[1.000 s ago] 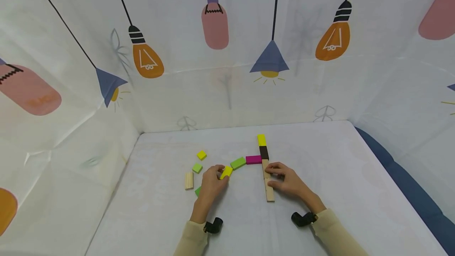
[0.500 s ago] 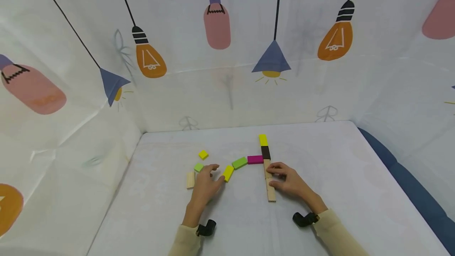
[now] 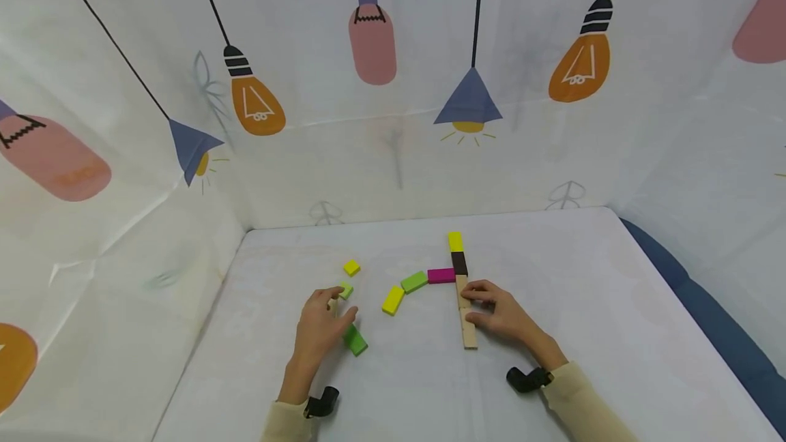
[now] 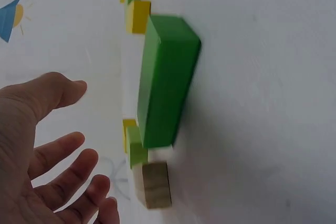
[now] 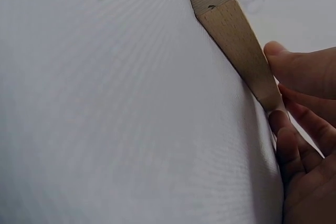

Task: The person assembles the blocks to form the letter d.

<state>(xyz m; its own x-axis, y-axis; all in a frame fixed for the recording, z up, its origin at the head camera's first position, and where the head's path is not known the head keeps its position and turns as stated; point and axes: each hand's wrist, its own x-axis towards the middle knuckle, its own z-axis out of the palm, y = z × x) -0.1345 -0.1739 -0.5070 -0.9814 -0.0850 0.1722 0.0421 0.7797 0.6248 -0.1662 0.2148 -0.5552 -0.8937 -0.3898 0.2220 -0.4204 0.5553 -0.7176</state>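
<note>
Evidently holds the left hand spread, gripping nothing, beside the dark green block left of the frame's lower centre, perhaps with thumb and fingers parted wide enough to straddle a block. Rests the right hand with thumb and fingertips apart against two plain wooden blocks right of centre, probably to steady that line. Has, leading leftward from there, a magenta block, light-green block and long yellow block, seemingly angled to curve downward.

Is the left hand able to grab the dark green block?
Probably yes: the left hand looks empty and open, the dark green block lies close by, and nothing seems in the way.
</note>
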